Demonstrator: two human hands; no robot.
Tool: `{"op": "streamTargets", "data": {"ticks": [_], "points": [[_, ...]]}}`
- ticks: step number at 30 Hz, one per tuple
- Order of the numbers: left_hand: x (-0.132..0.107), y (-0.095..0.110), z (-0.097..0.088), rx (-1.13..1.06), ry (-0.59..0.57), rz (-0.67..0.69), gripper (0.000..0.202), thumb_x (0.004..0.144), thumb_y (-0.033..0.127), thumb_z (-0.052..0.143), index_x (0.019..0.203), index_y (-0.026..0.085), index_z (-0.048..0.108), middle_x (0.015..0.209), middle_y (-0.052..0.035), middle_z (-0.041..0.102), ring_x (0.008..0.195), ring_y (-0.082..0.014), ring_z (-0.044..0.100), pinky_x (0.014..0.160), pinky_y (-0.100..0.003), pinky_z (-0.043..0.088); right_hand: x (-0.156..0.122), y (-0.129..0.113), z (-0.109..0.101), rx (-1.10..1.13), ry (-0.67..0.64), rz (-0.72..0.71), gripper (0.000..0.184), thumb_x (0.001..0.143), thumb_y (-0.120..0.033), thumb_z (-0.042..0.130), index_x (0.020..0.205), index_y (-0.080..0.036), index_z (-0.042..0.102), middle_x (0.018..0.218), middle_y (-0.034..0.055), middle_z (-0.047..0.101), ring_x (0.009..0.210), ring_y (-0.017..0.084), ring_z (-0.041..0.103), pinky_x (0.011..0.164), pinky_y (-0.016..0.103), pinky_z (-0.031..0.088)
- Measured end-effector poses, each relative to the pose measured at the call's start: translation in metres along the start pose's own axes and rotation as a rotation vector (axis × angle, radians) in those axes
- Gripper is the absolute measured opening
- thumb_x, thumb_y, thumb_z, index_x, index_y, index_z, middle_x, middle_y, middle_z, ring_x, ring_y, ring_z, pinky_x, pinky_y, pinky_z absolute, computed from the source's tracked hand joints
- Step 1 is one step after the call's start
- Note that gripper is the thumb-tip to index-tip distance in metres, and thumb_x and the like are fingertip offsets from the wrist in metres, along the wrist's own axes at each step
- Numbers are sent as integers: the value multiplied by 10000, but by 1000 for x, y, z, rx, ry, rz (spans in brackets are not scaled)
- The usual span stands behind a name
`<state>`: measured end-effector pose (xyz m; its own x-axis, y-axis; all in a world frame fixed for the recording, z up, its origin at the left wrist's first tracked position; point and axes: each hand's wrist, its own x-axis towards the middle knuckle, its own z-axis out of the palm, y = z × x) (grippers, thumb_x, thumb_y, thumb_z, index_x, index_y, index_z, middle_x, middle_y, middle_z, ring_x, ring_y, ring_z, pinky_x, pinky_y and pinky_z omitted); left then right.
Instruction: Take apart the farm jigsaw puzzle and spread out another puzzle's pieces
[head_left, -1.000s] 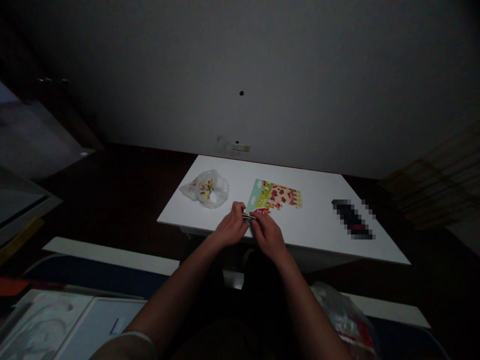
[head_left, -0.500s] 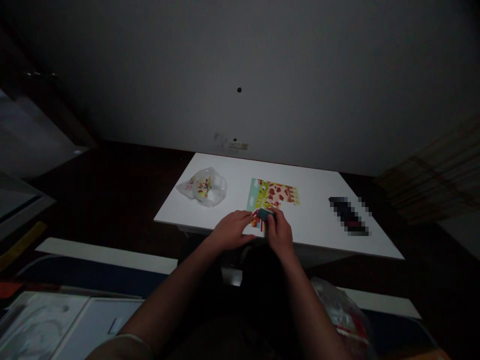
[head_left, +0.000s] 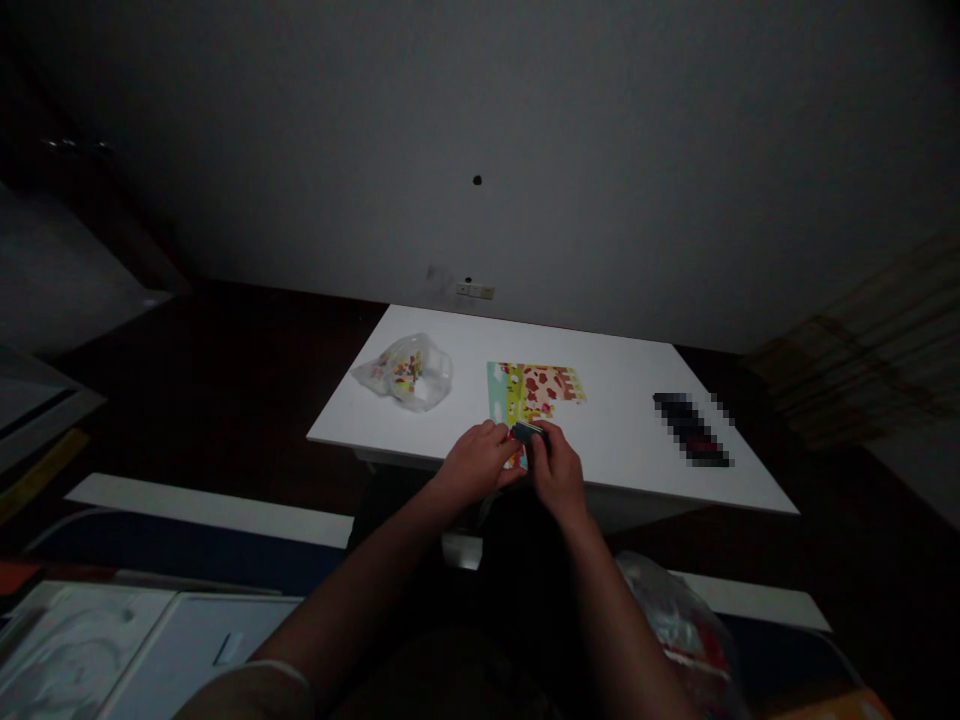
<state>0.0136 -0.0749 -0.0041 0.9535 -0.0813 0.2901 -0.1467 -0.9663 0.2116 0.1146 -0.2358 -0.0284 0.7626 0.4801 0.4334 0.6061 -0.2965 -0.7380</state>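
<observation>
At the near edge of the white rectangular table [head_left: 637, 455], the right hand [head_left: 556, 472] pinches a small flat teal piece [head_left: 527, 432] between thumb and fingertips. The left hand [head_left: 475, 466] lies just beside it, fingers curled; I cannot tell its grip. Beyond lies the colourful printed card sheet [head_left: 534, 388], with a clear plastic bag of coloured bits [head_left: 405, 370] further left.

White table [head_left: 615, 440] bears a plastic bag [head_left: 405, 372], colourful sheet [head_left: 534, 388], dark object [head_left: 690, 428].
</observation>
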Motion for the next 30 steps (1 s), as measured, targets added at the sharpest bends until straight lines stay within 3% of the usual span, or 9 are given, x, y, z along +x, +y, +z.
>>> {"op": "streamTargets", "data": {"ticks": [3, 6, 13, 22, 30], "points": [[2, 5, 9, 5, 51, 47, 386, 988, 420, 688, 1286, 179, 647, 1290, -126, 650, 1243, -303, 589, 1099, -455, 498, -1, 0, 1, 19, 15, 11, 350, 1049, -399, 460, 1281, -228, 658, 1220, 153, 742, 1110, 320, 706, 976, 503, 546], [4, 9, 19, 17, 99, 55, 421, 990, 390, 683, 1347, 176, 622, 1386, -146, 638, 1276, -304, 601, 1101, -455, 515, 0, 2, 1, 53, 62, 57, 342, 1048, -413, 469, 1265, -226, 656, 1224, 144, 736, 1122, 313, 697, 998, 509, 536], [11, 13, 16, 8, 70, 21, 286, 1049, 414, 593, 1222, 219, 710, 1171, -89, 727, 1052, -277, 679, 874, -430, 560, 5, 10, -4, 171, 104, 118, 319, 1044, -448, 509, 1271, -260, 634, 1252, 117, 715, 1164, 305, 667, 1045, 523, 513], [29, 2, 2, -230, 8, -153, 314, 1040, 468, 591, 994, 247, 809, 954, -90, 771, 933, -271, 686, 756, -369, 505, 3, 8, -16, 207, -41, 39, 313, 1053, -435, 502, 1271, -276, 660, 1273, 122, 719, 1217, 324, 666, 1072, 527, 511], [37, -10, 7, -515, 77, -289, 234, 947, 444, 720, 911, 225, 793, 950, -81, 783, 864, -247, 706, 774, -368, 510, 2, 14, -17, 225, -106, 33, 356, 1003, -419, 610, 1332, -287, 654, 1321, 110, 714, 1238, 332, 669, 1096, 532, 515]]}}
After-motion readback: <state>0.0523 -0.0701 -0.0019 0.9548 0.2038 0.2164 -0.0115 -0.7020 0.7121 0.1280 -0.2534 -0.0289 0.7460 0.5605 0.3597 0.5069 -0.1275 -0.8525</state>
